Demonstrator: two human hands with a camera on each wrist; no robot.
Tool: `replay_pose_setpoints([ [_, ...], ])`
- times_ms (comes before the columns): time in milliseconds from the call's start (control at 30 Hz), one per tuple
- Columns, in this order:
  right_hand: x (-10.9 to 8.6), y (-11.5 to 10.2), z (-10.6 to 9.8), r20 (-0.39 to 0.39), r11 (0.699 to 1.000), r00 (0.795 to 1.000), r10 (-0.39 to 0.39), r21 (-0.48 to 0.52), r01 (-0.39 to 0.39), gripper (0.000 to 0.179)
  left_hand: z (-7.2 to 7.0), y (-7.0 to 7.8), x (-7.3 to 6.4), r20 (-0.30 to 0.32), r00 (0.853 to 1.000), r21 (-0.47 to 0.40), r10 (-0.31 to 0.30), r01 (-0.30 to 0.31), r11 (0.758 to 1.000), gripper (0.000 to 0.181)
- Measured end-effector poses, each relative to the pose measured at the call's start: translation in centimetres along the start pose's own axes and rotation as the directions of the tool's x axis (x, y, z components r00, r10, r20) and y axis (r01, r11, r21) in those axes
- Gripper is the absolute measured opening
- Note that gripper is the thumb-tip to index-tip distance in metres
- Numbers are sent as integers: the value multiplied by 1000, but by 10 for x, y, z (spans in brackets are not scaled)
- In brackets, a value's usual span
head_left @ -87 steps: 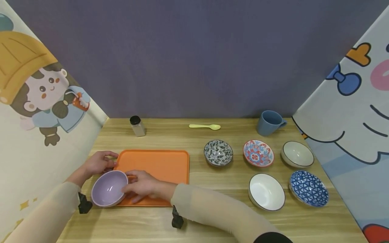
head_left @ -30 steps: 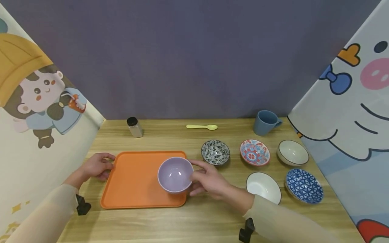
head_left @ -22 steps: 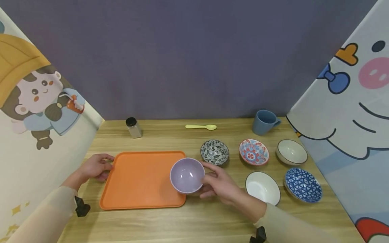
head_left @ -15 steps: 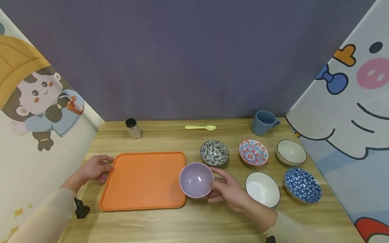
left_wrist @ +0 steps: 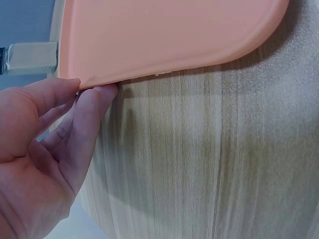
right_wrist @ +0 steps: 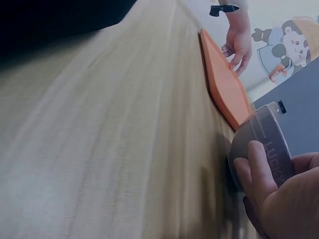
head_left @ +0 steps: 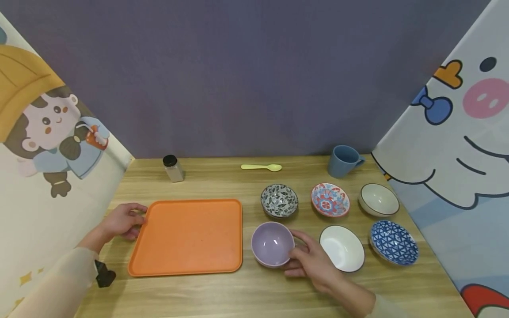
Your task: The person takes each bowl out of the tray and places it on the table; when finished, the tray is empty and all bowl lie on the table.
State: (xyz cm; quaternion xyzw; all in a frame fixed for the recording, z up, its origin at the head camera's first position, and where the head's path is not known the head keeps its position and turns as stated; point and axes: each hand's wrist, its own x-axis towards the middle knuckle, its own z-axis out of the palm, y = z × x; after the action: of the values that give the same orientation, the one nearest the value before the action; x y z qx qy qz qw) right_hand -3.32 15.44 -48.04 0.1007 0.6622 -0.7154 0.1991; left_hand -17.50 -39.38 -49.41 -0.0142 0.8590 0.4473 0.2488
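A purple bowl [head_left: 272, 244] is held upright by my right hand [head_left: 314, 260], thumb at the rim and fingers along its right side. Lettering reading "LUCKY" shows on the bowl's wall [right_wrist: 266, 144] in the right wrist view. I cannot tell whether its base touches the table. Left of it lies an orange tray [head_left: 187, 236] with nothing on it. My left hand [head_left: 124, 221] grips the tray's left edge; in the left wrist view the thumb [left_wrist: 57, 92] meets the rim and the fingertips tuck against its underside.
Around the bowl stand a black floral bowl [head_left: 279, 201], a red-blue patterned dish [head_left: 330, 200], a white bowl [head_left: 342, 248], a cream bowl [head_left: 379, 200] and a blue patterned dish [head_left: 393, 243]. Behind are a shaker jar [head_left: 173, 168], yellow spoon [head_left: 261, 168] and blue mug [head_left: 343, 161].
My right hand has carried the purple bowl rightward from the tray's left end, across it, to beyond its right edge. My left hand has stayed at the tray's left edge.
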Motion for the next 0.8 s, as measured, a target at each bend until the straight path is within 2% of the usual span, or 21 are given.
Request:
replay_pose_setpoints([
  [233,-6,7,-4,-19,1000,1000,0,1,0,77,2,2,-2,0,1000,-4,8,-8,1000,49],
  [433,-9,8,-6,2,1000,1000,-12,10,12,76,1,4,-5,-18,1000,17,10,-10,1000,49],
  [633,-12,7,-3,48,999,998,-36,25,35,77,0,5,-6,-35,999,65,28,-25,998,49],
  [800,-21,-2,-5,48,999,999,-20,-27,21,82,6,6,-6,-45,997,121,58,-52,991,46],
])
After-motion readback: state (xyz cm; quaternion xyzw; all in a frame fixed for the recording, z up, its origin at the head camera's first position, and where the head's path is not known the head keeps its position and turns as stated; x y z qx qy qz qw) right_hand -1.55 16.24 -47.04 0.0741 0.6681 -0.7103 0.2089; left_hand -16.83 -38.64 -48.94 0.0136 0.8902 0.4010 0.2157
